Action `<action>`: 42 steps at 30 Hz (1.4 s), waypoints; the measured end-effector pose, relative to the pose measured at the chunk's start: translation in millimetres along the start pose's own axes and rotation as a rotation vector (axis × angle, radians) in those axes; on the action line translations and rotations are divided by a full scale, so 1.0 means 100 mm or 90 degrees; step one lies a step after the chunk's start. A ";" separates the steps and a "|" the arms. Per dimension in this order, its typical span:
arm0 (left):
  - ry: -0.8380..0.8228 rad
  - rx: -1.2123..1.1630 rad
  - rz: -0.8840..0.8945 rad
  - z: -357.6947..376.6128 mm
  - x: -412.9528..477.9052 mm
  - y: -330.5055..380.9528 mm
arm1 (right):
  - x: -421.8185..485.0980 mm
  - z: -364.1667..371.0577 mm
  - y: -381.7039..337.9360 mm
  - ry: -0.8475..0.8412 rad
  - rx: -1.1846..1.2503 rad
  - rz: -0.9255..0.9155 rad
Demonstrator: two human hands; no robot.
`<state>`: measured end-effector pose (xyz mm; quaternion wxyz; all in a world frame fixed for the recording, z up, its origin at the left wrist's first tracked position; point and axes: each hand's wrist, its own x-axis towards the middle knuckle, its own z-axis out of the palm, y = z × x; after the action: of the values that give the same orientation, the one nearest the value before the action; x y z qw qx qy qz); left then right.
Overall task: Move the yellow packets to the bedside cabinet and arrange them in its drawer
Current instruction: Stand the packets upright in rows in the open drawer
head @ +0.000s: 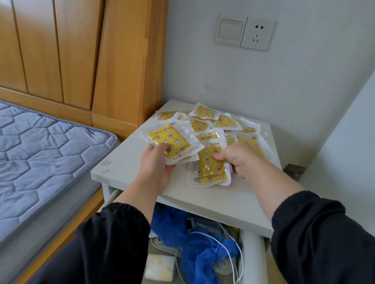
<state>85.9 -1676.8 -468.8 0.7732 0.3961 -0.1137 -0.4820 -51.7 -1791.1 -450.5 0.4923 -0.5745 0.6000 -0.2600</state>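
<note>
The transfer half of the job looks done: the yellow packets [223,123], flat sachets in clear wrap with a small flower-and-moon print, lie in a loose, overlapping heap on top of the white bedside cabinet [128,169], and none is visible on the blue-grey quilted mattress [21,153] beside it. The arranging half has, by my reading, hardly begun. The left hand [154,161] grips a small stack of packets [172,139], thumb over the face and fingers underneath, held just above the cabinet's top near its front left. The right hand [237,159] has its fingers curled down onto the upper end of a single packet [210,169] lying at the near edge of the heap, seemingly pinching it to add to the stack; whether it has lifted off the surface I cannot tell. Below, the white drawer [253,261] is pulled open, but no yellow packet shows inside it. It holds crumpled blue plastic [203,253], tangled white cables [232,277] and a small white wrapped pad [160,268], which leave little bare floor. So most of the heap has yet to be gathered, and every packet has yet to go down into the drawer, probably after some room is made there.
</note>
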 end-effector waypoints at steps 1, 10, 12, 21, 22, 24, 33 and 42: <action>0.000 0.008 -0.001 0.00 -0.02 0.00 | 0.00 -0.01 0.03 -0.008 0.017 0.002; -0.056 0.051 -0.058 -0.11 -0.50 0.06 | -0.61 -0.28 0.26 0.042 0.172 -0.069; -0.074 0.098 -0.064 -0.17 -0.64 0.09 | -0.84 -0.39 0.32 0.058 0.227 -0.082; -0.134 0.255 -0.161 -0.68 -1.28 -0.17 | -1.81 -0.09 1.27 -0.048 0.502 0.057; -0.132 0.277 -0.159 -0.75 -1.32 -0.22 | -1.86 0.02 1.38 -0.053 0.492 0.083; -0.125 0.317 -0.159 -0.88 -1.38 -0.29 | -1.94 0.19 1.52 -0.043 0.475 0.116; -0.130 0.525 -0.282 -1.22 -1.37 -0.41 | -1.96 0.43 1.85 -0.050 0.347 0.215; -0.137 0.597 -0.362 -1.31 -1.27 -0.44 | -1.99 0.41 1.83 0.011 0.190 0.115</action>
<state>65.8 -1515.0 -560.7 0.3382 0.6612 -0.2828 -0.6070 -123.6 -1555.4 -568.9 0.5882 -0.4362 0.6083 -0.3060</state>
